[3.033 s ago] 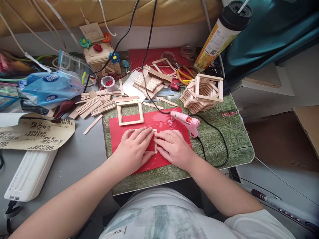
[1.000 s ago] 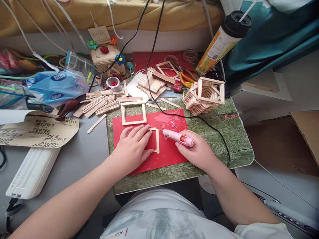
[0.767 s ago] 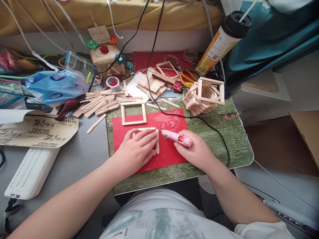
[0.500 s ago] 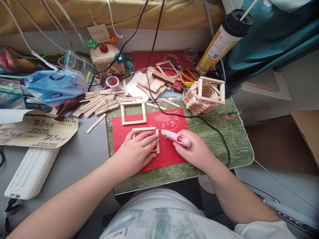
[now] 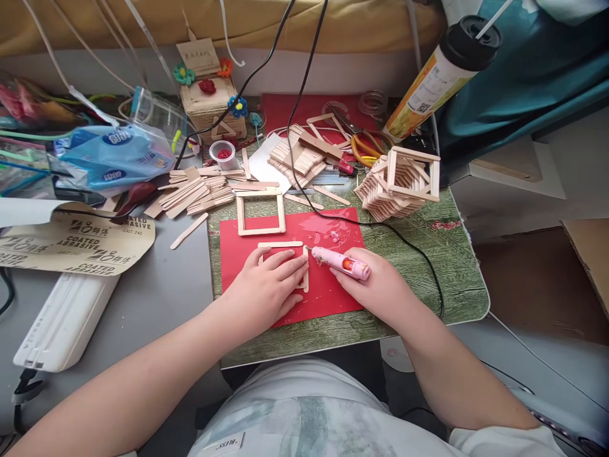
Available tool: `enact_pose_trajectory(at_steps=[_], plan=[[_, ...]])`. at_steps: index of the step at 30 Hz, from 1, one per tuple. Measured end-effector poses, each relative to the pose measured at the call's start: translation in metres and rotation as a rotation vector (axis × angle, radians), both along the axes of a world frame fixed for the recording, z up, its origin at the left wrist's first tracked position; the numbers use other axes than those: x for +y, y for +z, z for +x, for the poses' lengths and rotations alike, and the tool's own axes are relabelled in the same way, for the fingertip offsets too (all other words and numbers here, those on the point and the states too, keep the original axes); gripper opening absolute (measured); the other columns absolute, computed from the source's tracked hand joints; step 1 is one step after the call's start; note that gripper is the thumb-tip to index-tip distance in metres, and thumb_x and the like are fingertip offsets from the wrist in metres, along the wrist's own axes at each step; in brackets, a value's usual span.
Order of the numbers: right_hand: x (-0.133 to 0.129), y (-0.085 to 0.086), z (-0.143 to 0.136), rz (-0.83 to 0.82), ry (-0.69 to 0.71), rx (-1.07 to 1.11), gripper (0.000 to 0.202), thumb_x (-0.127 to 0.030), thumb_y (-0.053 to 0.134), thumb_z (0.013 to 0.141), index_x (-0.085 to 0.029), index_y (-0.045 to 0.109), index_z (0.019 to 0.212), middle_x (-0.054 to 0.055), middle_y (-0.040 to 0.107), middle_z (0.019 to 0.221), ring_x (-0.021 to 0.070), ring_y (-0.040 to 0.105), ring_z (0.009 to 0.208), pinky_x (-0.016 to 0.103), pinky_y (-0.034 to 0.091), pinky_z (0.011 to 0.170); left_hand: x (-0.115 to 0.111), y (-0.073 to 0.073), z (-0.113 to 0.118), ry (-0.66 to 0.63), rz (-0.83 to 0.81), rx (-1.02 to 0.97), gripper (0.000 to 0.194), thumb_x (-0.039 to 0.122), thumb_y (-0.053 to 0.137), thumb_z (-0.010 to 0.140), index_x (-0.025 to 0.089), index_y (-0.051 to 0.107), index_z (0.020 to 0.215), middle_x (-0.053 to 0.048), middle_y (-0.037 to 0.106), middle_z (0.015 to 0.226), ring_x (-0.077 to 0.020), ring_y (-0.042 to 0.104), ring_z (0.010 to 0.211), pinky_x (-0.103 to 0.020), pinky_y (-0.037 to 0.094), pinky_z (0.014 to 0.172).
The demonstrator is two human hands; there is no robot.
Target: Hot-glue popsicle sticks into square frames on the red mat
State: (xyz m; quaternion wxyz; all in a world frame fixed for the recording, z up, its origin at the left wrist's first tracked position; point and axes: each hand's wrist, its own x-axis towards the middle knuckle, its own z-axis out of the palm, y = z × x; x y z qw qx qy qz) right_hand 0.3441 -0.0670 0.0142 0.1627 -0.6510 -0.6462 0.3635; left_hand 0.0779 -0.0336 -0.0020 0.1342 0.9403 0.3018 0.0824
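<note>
My left hand [image 5: 264, 285] lies with its fingers spread over a small square frame of popsicle sticks [image 5: 280, 244], pressing it on a red sheet [image 5: 328, 304]. Part of the frame is hidden under the palm. In my right hand [image 5: 375, 285] is a pink glue gun [image 5: 340, 260], pen-like, pointing left. Its thin tip is at the frame's upper right corner; whether it touches the wood I cannot tell. Just behind, a second square stick frame [image 5: 261, 232] rests partly on the sheet's far edge. Clear, shiny smears that look like dried glue mark the sheet.
Loose popsicle sticks [image 5: 190, 193] lie in piles at the back. A twisted tower of stick frames [image 5: 392, 197] stands right, near a tall cup [image 5: 428, 89] and orange-handled pliers [image 5: 364, 149]. A black cord [image 5: 380, 224] crosses the mat. Sandpaper [image 5: 104, 247] lies left.
The whole view has shifted slightly, so things sit a little farther right. Both hands, the glue gun and the stick frame keep nearly the same places relative to each other.
</note>
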Motion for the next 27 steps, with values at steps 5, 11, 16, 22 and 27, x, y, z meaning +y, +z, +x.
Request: enact_pose_trajectory(at_steps=[5,11,16,22,27], plan=[[0.0009,0.0,-0.0001,-0.01,0.007,-0.027,0.03,-0.039,0.063,0.101,-0.025,0.051,0.078,-0.001,0.06,0.076,0.0184,0.056,0.069,0.032,0.038,0.064,-0.001,-0.0013,-0.0012,0.0,-0.011,0.007,0.046,0.039,0.052,0.11,0.02,0.063,0.15,-0.01,0.067,0.151,-0.0317,0.06,0.14,-0.055,0.032,0.121],[0.0014,-0.0018,0.001,0.002,0.017,-0.051,0.029,-0.035,0.065,0.099,-0.025,0.049,0.077,-0.001,0.058,0.074,0.0183,0.054,0.067,0.031,0.036,0.062,-0.0015,-0.0032,-0.0022,0.002,-0.014,0.008,0.046,0.039,0.053,0.109,0.021,0.062,0.151,-0.01,0.065,0.153,-0.0315,0.06,0.141,-0.055,0.03,0.122],[0.0021,-0.0007,0.0006,-0.022,0.011,-0.053,0.034,-0.037,0.064,0.099,-0.025,0.043,0.075,-0.002,0.055,0.073,0.0169,0.052,0.065,0.031,0.036,0.061,-0.0012,-0.0034,-0.0016,0.002,-0.018,0.013,0.047,0.04,0.051,0.11,0.02,0.062,0.151,-0.009,0.065,0.154,-0.0312,0.059,0.141,-0.055,0.03,0.121],[0.0022,-0.0035,0.0009,-0.02,0.001,-0.077,0.039,-0.042,0.063,0.1,-0.025,0.04,0.074,-0.003,0.052,0.07,0.0166,0.05,0.062,0.031,0.034,0.058,-0.0012,-0.0037,-0.002,0.0,-0.021,0.013,0.047,0.04,0.051,0.11,0.02,0.061,0.152,-0.009,0.064,0.155,-0.0305,0.059,0.141,-0.055,0.03,0.121],[0.0023,-0.0038,0.0009,-0.012,0.003,-0.083,0.038,-0.036,0.066,0.097,-0.026,0.039,0.073,-0.003,0.052,0.07,0.0161,0.049,0.061,0.031,0.035,0.059,-0.0021,-0.0058,-0.0029,0.006,-0.023,0.014,0.048,0.04,0.051,0.11,0.021,0.059,0.153,-0.009,0.062,0.157,-0.031,0.059,0.143,-0.056,0.03,0.122]])
